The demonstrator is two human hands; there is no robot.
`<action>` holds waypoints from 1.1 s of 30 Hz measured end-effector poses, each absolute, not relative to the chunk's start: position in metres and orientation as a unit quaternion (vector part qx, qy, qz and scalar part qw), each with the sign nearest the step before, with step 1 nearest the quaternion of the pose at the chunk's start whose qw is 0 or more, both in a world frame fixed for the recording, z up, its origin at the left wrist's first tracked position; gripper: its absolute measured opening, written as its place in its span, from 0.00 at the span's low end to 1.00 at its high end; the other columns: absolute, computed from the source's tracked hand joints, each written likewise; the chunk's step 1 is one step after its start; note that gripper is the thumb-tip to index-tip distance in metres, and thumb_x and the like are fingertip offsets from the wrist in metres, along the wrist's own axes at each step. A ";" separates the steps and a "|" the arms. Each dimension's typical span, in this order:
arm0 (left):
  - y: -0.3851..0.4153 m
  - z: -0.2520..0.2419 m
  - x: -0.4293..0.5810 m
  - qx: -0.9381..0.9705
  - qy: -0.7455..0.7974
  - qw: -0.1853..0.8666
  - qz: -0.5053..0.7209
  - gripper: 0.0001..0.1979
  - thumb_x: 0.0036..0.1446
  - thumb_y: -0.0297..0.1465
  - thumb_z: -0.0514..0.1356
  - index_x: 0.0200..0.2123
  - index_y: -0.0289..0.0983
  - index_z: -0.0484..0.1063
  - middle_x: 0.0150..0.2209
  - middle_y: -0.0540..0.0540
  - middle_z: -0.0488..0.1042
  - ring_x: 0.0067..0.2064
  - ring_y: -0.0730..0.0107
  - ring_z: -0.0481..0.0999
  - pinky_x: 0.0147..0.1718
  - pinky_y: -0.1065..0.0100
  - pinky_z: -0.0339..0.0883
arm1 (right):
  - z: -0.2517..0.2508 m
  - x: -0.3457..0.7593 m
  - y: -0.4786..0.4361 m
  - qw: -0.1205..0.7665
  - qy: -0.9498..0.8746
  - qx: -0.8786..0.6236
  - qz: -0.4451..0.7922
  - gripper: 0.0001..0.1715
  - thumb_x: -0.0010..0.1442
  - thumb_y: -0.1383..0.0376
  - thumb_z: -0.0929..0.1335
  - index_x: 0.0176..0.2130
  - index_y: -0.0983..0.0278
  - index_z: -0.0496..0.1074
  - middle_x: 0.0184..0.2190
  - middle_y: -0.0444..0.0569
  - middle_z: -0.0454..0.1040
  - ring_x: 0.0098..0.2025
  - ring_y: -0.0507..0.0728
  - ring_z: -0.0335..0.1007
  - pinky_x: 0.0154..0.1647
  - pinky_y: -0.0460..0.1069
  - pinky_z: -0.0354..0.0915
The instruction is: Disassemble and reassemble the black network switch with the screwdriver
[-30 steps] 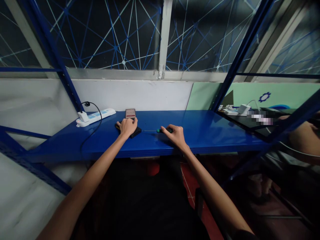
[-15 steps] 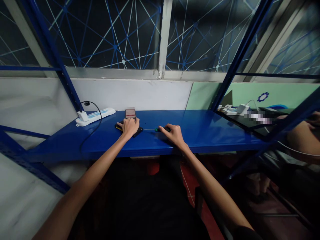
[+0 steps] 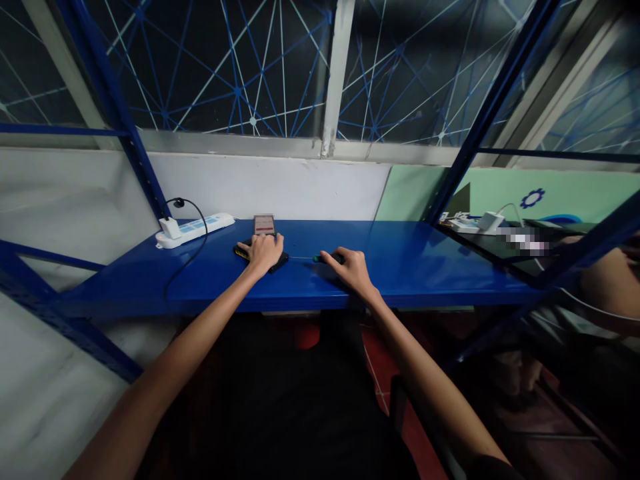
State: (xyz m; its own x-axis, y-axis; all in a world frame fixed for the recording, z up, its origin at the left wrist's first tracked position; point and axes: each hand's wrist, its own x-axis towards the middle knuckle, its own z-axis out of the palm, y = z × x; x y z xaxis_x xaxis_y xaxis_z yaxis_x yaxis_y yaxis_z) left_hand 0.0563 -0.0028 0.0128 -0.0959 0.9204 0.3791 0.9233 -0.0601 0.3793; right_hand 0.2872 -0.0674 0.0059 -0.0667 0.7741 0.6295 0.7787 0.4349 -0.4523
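Observation:
My left hand is closed over a flat black object with a bit of yellow at its left side, holding it against the blue tabletop. Most of that object is hidden under the fingers, so its kind is unclear. My right hand grips the green and black handle of a screwdriver. The thin shaft lies level and points left, its tip at the right edge of the black object; whether it touches cannot be made out. Just behind my left hand is a small brownish block with a red strip.
A white power strip with a plugged-in adapter and black cable lies at the left of the blue table. Blue shelf posts rise on both sides. To the right, another person's arm is near a dark table with chargers.
The camera view has shifted slightly, moving the whole scene a little to the right. Both hands keep the same grips, and the screwdriver stays at the black object's edge.

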 end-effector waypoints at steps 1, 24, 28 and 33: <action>-0.003 0.013 0.057 -0.672 -0.687 0.003 -0.278 0.29 0.66 0.42 0.43 0.29 0.34 0.78 0.45 0.31 0.77 0.56 0.36 0.66 0.56 0.24 0.38 | 0.006 0.287 -0.068 0.426 -0.735 -0.528 0.002 0.31 0.62 0.43 0.62 0.23 0.64 0.71 0.16 0.45 0.65 0.21 0.51 0.57 0.26 0.47 0.49; -0.001 0.009 0.057 -0.710 -0.642 -0.019 -0.289 0.32 0.67 0.41 0.38 0.27 0.38 0.79 0.36 0.39 0.80 0.42 0.54 0.78 0.49 0.57 0.65 | 0.008 0.295 -0.067 0.408 -0.757 -0.500 0.102 0.29 0.63 0.44 0.60 0.30 0.64 0.72 0.19 0.43 0.66 0.22 0.51 0.56 0.26 0.47 0.50; -0.001 0.005 0.056 -0.749 -0.600 -0.016 -0.279 0.30 0.67 0.43 0.39 0.32 0.41 0.80 0.40 0.43 0.80 0.44 0.56 0.77 0.45 0.62 0.66 | 0.004 0.297 -0.064 0.427 -0.758 -0.476 0.129 0.21 0.59 0.48 0.66 0.42 0.61 0.68 0.28 0.44 0.73 0.27 0.53 0.62 0.31 0.47 0.56; -0.002 0.004 0.055 -0.771 -0.580 0.010 -0.264 0.29 0.67 0.42 0.41 0.35 0.40 0.80 0.41 0.43 0.80 0.45 0.57 0.77 0.46 0.64 0.65 | 0.001 0.300 -0.059 0.443 -0.746 -0.480 0.128 0.18 0.58 0.49 0.66 0.37 0.62 0.67 0.27 0.43 0.71 0.27 0.53 0.62 0.30 0.47 0.55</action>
